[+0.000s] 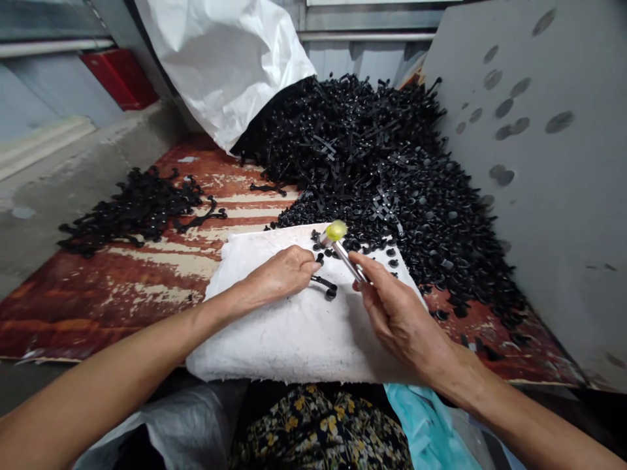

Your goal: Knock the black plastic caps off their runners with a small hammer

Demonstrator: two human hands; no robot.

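My left hand [279, 274] rests closed on a white cloth pad [289, 333], its fingertips pinching a small black plastic strip [324, 284] with round ends. My right hand [396, 313] grips the metal handle of a small hammer [343, 251] with a yellow-green head, which hovers just above and behind the strip. A few loose black round pieces [386, 254] lie on the pad's far edge.
A large heap of black plastic parts [386, 163] spills from a white sack [225, 59] behind the pad. A smaller pile of black strips [137, 209] lies at left on the worn red board [98, 294]. A grey panel [548, 196] stands at right.
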